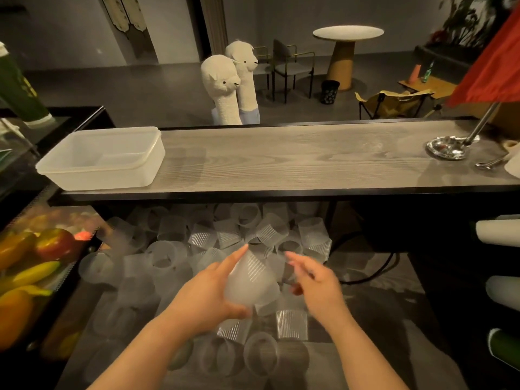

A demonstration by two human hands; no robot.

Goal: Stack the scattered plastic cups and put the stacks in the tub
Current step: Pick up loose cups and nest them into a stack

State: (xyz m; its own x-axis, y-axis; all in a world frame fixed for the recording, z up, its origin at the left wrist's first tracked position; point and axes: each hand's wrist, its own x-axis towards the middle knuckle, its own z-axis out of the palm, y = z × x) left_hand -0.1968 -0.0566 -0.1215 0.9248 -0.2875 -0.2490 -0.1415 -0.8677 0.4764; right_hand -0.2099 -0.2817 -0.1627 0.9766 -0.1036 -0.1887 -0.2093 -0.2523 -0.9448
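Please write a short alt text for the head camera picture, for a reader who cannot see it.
A person's left hand holds a clear plastic cup above a pile of scattered cups, while the right hand hovers open beside it. An empty white tub sits on the wooden counter behind.

Single head view; looks forward and down, close over the hands (261,285).

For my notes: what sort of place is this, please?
Probably a café or bar, seen from behind its grey wood-grain serving counter. Beyond it stand a round pedestal table and metal-framed chairs; a heap of clear ribbed plastic cups lies below.
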